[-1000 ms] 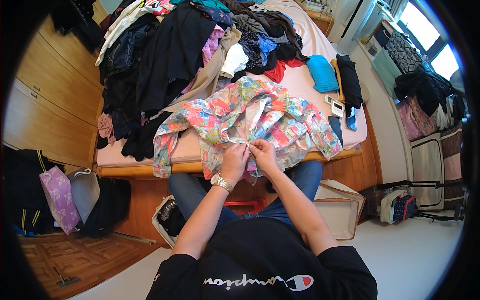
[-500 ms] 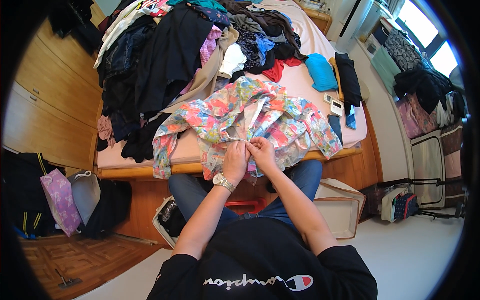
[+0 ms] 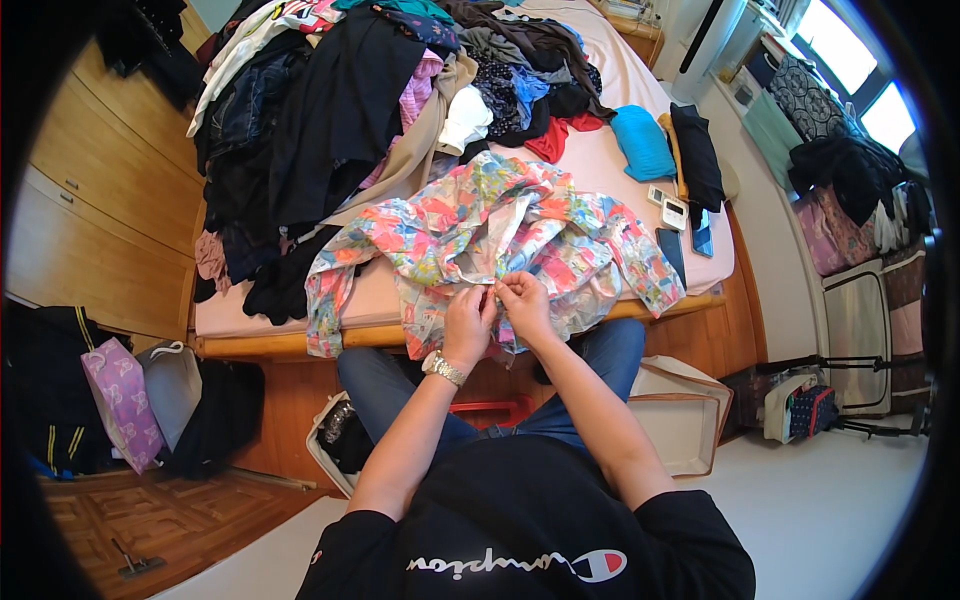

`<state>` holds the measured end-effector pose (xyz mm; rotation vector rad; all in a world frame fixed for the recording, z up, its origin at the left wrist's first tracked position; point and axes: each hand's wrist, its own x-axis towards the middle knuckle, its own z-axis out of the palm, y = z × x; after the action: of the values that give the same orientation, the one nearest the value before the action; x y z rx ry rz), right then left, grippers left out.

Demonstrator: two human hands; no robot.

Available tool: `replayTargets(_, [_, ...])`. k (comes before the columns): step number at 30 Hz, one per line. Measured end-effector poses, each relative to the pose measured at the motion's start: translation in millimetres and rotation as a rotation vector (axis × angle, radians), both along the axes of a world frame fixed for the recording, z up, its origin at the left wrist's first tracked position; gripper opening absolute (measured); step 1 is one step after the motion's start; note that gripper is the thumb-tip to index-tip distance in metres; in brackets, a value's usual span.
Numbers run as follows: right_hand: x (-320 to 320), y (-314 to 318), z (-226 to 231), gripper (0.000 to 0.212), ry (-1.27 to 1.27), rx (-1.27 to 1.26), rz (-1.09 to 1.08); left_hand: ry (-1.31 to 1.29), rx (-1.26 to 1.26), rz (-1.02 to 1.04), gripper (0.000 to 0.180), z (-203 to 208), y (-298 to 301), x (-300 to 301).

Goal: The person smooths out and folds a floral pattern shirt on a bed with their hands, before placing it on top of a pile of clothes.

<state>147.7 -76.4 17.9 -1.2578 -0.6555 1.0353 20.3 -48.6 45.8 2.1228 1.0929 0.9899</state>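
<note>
A thin floral jacket point(image 3: 580, 235) in pink, orange, blue and white lies spread over the near edge of the bed, its sleeves out to both sides and its front partly parted. My left hand point(image 3: 468, 322), with a metal watch on the wrist, pinches the jacket's front edge around the middle. Right beside it, my right hand point(image 3: 524, 303) pinches the same edge, the fingertips of both hands almost touching. The small part between the fingers is too hidden to make out. The jacket's lower part hangs down over the bed edge toward my knees.
A big heap of clothes point(image 3: 340, 130) covers the bed's far left. To the right lie a folded blue garment point(image 3: 643, 143), a rolled black one point(image 3: 697, 160), small white devices point(image 3: 672, 213) and phones point(image 3: 702, 235). Cream storage boxes point(image 3: 668, 430) stand on the floor by my legs.
Both hands stay at the jacket's front edge, with only a slight shift of the fingers. My left hand has moved a little down and left. The jacket lies nearly the same.
</note>
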Motion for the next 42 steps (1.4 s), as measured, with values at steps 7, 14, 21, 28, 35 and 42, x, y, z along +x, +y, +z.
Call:
replayTargets(7, [3.3,-2.1,2.7,0.009,0.061,-0.029,0.008,-0.073,-0.063,-0.006,0.016,5.8,-2.9,-0.2])
replayTargets(14, [2.4,-4.9,11.2,0.016,0.169,-0.038,0.049,-0.140,-0.127,0.045,0.015,1.4,-1.3,-0.5])
replayTargets(21, [6.9,-3.3,10.2,0.019,0.060,-0.024,0.042,-0.291,-0.295,0.067,0.016,-16.7,-1.7,2.2])
replayTargets(28, [12.3,-4.8,12.5,0.017,0.045,-0.069,0.090,-0.524,-0.620,-0.016,0.015,-12.3,4.5,3.1])
replayTargets(35, [11.7,-4.6,17.0,0.018,-0.036,-0.100,0.086,-0.494,-0.624,0.002,0.014,-13.4,4.6,2.7])
replayTargets(42, [15.1,-4.0,10.7,0.019,-0.029,-0.094,0.102,-0.501,-0.641,0.010,0.013,-13.7,1.7,4.7])
